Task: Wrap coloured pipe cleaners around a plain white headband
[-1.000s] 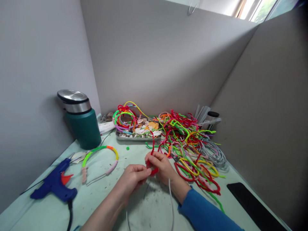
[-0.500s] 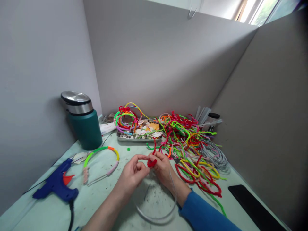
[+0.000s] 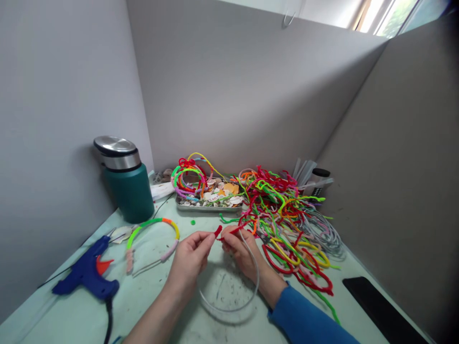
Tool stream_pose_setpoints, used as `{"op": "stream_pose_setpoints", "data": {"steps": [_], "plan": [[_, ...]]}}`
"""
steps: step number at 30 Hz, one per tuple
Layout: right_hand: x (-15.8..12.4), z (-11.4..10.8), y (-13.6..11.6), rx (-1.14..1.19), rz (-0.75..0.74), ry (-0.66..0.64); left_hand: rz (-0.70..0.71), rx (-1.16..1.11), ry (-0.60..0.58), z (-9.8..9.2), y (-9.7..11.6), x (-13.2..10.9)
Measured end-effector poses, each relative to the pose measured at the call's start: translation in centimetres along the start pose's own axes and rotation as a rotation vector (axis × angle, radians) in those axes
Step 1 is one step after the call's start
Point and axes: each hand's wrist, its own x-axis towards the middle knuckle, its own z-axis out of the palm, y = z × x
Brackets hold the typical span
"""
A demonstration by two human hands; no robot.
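Note:
My left hand pinches the end of a plain white headband, where a red pipe cleaner is wrapped around it. My right hand is closed on the same red pipe cleaner, which runs off to the right toward the pile. The headband loops down under both hands, just above the pale green table. Both hands sit close together at the middle of the table.
A heap of coloured pipe cleaners lies at the right. A metal tray of shells and wrapped headbands stands at the back. A partly wrapped headband, a blue glue gun, a green flask and a black phone surround me.
The headband has swung round from hanging toward me to a loop under my hands. The red pipe cleaner has been unwound into a straighter strand stretching to the right.

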Motion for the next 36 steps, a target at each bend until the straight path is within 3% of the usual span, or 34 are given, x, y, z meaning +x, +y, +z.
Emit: {"op": "stream_pose_setpoints", "data": {"steps": [7, 19, 27, 32, 36], "plan": [[0.0, 0.0, -0.9, -0.162, -0.091, -0.049, -0.076, 0.088, 0.02, -0.1, -0.2, 0.0], [0.3, 0.5, -1.4, -0.188, -0.119, 0.102, -0.107, 0.225, -0.03, 0.0, -0.5, 0.1], [0.1, 0.1, -1.2, -0.25, -0.118, -0.02, -0.071, 0.458, -0.089, -0.1, -1.2, 0.2], [0.2, 0.1, -1.1, -0.249, -0.078, -0.034, 0.077, 0.553, -0.178, -0.3, -2.0, 0.6], [0.4, 0.1, -0.6, -0.232, -0.092, -0.042, 0.118, 0.614, -0.147, -0.5, -2.3, 0.8]]}}
